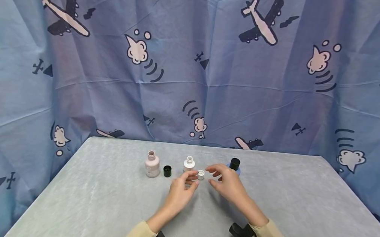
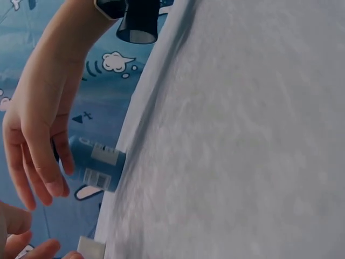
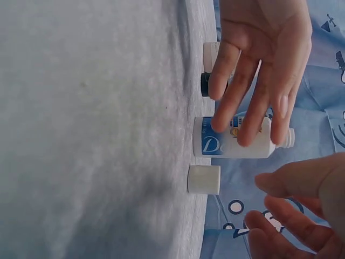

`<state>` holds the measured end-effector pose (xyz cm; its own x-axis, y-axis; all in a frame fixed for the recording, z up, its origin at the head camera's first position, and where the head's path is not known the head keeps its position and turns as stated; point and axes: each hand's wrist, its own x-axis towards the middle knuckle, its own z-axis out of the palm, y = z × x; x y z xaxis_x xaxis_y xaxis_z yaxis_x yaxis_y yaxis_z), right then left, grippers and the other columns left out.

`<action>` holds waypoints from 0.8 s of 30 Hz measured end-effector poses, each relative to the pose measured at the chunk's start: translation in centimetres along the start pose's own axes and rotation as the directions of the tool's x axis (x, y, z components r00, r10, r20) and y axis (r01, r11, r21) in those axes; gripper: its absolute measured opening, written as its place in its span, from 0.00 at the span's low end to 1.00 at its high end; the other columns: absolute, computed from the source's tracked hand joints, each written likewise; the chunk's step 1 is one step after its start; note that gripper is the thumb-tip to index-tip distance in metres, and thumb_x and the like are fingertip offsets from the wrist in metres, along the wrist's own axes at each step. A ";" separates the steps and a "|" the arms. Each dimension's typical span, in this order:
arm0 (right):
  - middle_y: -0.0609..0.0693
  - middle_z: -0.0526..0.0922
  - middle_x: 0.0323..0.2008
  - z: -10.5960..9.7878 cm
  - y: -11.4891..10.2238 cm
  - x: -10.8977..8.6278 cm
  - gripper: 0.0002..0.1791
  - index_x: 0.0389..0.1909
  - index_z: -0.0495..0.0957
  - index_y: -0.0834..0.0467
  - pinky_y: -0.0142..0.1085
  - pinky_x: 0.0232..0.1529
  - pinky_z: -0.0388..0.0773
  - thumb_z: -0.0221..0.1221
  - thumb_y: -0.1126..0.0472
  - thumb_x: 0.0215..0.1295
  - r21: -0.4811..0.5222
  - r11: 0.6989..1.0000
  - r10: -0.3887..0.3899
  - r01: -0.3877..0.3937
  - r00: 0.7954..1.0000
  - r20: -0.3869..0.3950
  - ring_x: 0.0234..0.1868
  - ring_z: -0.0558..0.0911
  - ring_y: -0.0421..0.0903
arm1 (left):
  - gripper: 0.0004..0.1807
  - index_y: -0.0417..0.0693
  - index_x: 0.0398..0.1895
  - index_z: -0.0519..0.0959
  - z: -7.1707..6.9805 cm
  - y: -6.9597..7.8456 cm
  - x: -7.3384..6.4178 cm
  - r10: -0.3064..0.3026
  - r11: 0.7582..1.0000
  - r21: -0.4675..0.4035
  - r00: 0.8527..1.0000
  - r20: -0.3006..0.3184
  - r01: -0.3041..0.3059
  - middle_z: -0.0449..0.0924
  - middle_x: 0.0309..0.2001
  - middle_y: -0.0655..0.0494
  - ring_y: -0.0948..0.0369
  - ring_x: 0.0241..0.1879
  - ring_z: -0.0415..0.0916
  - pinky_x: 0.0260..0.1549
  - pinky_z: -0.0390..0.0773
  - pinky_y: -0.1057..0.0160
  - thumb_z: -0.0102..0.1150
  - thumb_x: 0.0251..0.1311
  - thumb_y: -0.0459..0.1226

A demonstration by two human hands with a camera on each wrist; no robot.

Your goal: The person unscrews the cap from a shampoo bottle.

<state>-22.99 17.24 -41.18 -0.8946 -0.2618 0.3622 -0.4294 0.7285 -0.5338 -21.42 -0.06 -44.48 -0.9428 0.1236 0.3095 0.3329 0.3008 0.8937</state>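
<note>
A small white cap (image 1: 201, 174) stands on the table between my two hands, with its hollow side up. My left hand (image 1: 178, 192) reaches in from the left, fingers loosely bent and holding nothing, in front of an uncapped white bottle (image 1: 189, 163). In the right wrist view this white bottle (image 3: 237, 145) has a blue label band, partly covered by the left fingers. My right hand (image 1: 227, 182) hovers right of the cap, thumb and fingers apart with nothing between them. Behind it stands a blue bottle (image 2: 99, 164) with a black cap (image 1: 235, 164), partly hidden in the head view.
Farther left, an uncapped pale pink bottle (image 1: 152, 166) stands beside a loose black cap (image 1: 167, 171). A grey-white cloth covers the table (image 1: 101, 201). Behind its far edge hangs a blue curtain (image 1: 174, 64) printed with airplanes.
</note>
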 end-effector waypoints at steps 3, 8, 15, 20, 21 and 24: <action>0.50 0.84 0.42 -0.4 0.0 -0.6 0.17 0.45 0.82 0.56 0.42 0.37 0.82 0.67 0.69 0.52 -0.024 1.000 -0.012 0.011 1.000 -0.019 0.39 0.83 0.48 | 0.17 0.37 0.54 0.77 0.4 0.3 0.0 0.012 1.000 -0.010 1.000 0.008 -0.012 0.83 0.47 0.41 0.52 0.43 0.83 0.40 0.81 0.67 0.56 0.62 0.31; 0.49 0.85 0.40 -1.4 0.2 -1.4 0.17 0.43 0.82 0.55 0.41 0.35 0.82 0.68 0.69 0.51 -0.046 0.998 -0.050 0.047 0.996 -0.080 0.36 0.84 0.46 | 0.17 0.38 0.54 0.78 1.3 0.8 0.2 0.021 1.000 -0.019 0.999 0.028 -0.020 0.83 0.48 0.41 0.52 0.45 0.82 0.41 0.81 0.66 0.56 0.62 0.32; 0.48 0.85 0.37 -2.6 1.4 -2.3 0.15 0.41 0.82 0.56 0.38 0.33 0.81 0.69 0.69 0.51 -0.043 0.995 -0.098 0.092 0.984 -0.149 0.34 0.83 0.45 | 0.18 0.37 0.55 0.77 2.6 1.3 0.6 0.026 0.999 -0.033 0.998 0.061 -0.024 0.81 0.51 0.40 0.52 0.47 0.82 0.43 0.81 0.65 0.54 0.62 0.32; 0.49 0.86 0.34 -3.2 2.5 -2.8 0.14 0.40 0.82 0.56 0.35 0.31 0.80 0.69 0.68 0.51 0.030 0.997 -0.062 0.068 0.984 -0.167 0.33 0.82 0.42 | 0.19 0.36 0.57 0.75 4.0 1.7 0.9 0.008 0.999 -0.034 0.998 0.063 -0.006 0.79 0.54 0.40 0.51 0.48 0.81 0.44 0.81 0.66 0.54 0.62 0.32; 0.49 0.86 0.33 -3.3 2.7 -2.9 0.14 0.41 0.82 0.56 0.35 0.31 0.80 0.69 0.68 0.51 0.054 0.997 -0.050 0.059 0.985 -0.166 0.32 0.82 0.41 | 0.20 0.36 0.57 0.75 4.3 1.8 1.0 0.008 0.999 -0.034 0.998 0.066 -0.006 0.79 0.54 0.40 0.50 0.49 0.80 0.44 0.81 0.66 0.54 0.62 0.31; 0.50 0.86 0.33 -3.7 3.2 -3.0 0.15 0.42 0.82 0.57 0.33 0.31 0.80 0.69 0.68 0.52 0.098 0.994 -0.020 0.037 0.986 -0.166 0.32 0.82 0.37 | 0.21 0.34 0.57 0.74 5.2 2.0 1.3 0.010 0.999 -0.045 0.997 0.081 -0.007 0.78 0.55 0.38 0.46 0.50 0.79 0.45 0.81 0.64 0.55 0.61 0.31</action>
<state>-21.19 22.71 -41.19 -0.8529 -0.1679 0.4944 -0.4720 0.6526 -0.5927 -21.92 5.60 -43.97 -0.9348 0.2030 0.2914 0.3380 0.2568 0.9054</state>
